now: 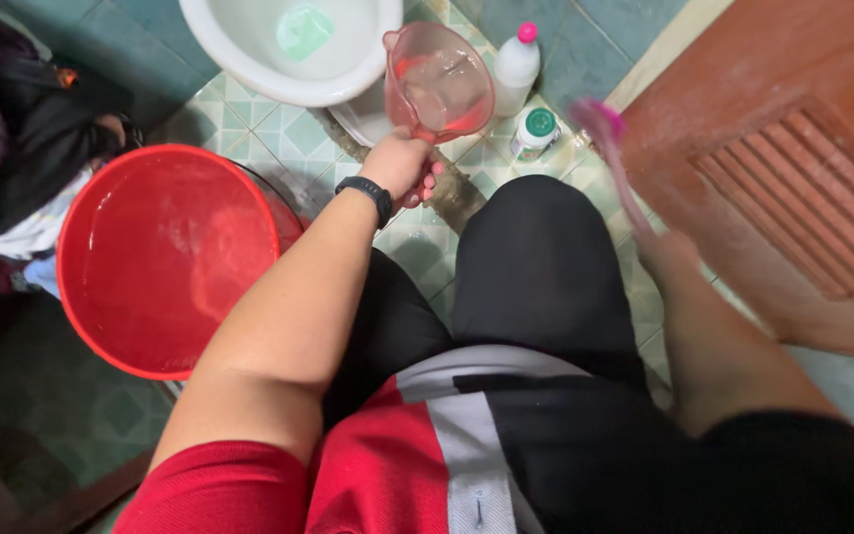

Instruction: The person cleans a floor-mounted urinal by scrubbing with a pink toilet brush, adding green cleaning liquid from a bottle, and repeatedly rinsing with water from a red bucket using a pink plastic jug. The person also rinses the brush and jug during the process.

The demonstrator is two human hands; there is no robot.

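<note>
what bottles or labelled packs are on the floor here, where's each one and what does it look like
White plastic bottle: upright on the tiled floor right of the toilet bowl, slim, pink cap; no label shows.
Small white container: just in front of that bottle, short, round, green lid, pale label too small to make out.
No signs or screens.

We count one red bucket (165, 259), one toilet bowl (289, 44), one pink jug (439, 84) and one pink brush (610, 153). Upper middle, we see two white bottles (518, 64), the smaller (534, 134) green-capped.
</note>
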